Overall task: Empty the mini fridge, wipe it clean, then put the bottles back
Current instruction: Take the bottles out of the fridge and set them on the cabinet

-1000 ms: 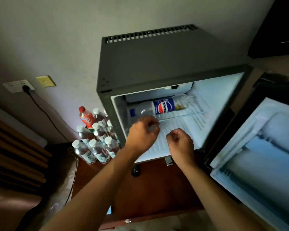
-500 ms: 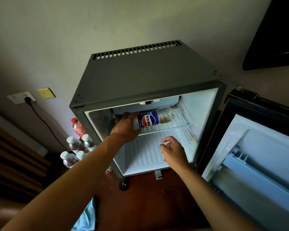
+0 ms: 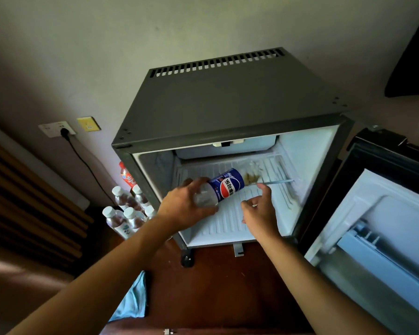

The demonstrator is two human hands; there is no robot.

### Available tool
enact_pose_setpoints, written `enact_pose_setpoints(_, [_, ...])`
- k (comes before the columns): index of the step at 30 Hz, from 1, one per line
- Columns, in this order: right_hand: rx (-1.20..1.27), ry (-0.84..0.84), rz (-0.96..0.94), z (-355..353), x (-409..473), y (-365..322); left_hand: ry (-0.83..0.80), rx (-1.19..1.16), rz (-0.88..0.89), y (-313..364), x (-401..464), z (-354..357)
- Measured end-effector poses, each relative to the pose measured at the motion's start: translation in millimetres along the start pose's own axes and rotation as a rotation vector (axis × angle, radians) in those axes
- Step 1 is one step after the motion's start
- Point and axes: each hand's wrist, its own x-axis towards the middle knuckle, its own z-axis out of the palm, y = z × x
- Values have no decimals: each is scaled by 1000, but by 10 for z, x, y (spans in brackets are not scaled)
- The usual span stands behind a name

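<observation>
The grey mini fridge (image 3: pixel 228 102) stands open, its white inside lit. My left hand (image 3: pixel 182 209) grips the neck end of a nearly empty cola bottle with a blue label (image 3: pixel 226 186), held tilted just in front of the wire shelf (image 3: pixel 276 181). My right hand (image 3: pixel 259 209) hovers beside the bottle's base with fingers loosely curled, holding nothing. Several water bottles (image 3: pixel 126 213) and a red-labelled bottle (image 3: pixel 126 177) stand on the floor left of the fridge.
The fridge door (image 3: pixel 382 228) hangs open at the right. A light blue cloth (image 3: pixel 133 301) lies on the dark wooden floor below my left arm. A plug and cable (image 3: pixel 65 132) run down the wall at the left.
My left hand has drawn the cola bottle forward off the shelf toward the fridge opening. My right hand has risen slightly toward the bottle. The camera view has shifted.
</observation>
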Motion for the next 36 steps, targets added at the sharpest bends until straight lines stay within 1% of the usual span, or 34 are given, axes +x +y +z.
enact_pose_setpoints(3, [-45,17,-20,82,-52,41,27,-88,-2,-79,-255,20])
enact_pose_setpoints(5, [-71,-8,-28,142,-88,68,29,-148,-18,-156,-400,32])
enact_pose_setpoints(8, [13,-56,-2,248,-122,106,48,-198,-40,-301,-569,47])
enact_pose_setpoints(11, [72,-61,-3,367,-194,166,38,-214,-75,-469,-729,37])
enact_pose_setpoints(13, [77,-105,15,462,-259,225,6,-219,-117,-602,-853,11])
enact_pose_setpoints(16, [62,-220,43,630,-393,319,-12,-245,-176,-822,-1073,-29])
enact_pose_setpoints(21, [-6,-356,43,1056,-639,436,2,-189,-242,-1225,-1358,-124])
enact_pose_setpoints(25, [-132,-417,69,1392,-817,555,-77,-112,-198,-1516,-1477,-203])
enact_pose_setpoints(28, [-224,-447,77,1640,-968,643,-137,-147,-198,-1776,-1540,-267])
enact_pose_setpoints(32, [-269,-524,210,2025,-1031,668,-172,-234,-247,-2229,-1579,-412])
enact_pose_setpoints(34, [-301,-547,276,2239,-1022,641,-185,-193,-262,-2454,-1559,-476])
enact_pose_setpoints(36, [-325,-556,294,2432,-1026,605,-198,-106,-240,-2639,-1527,-513])
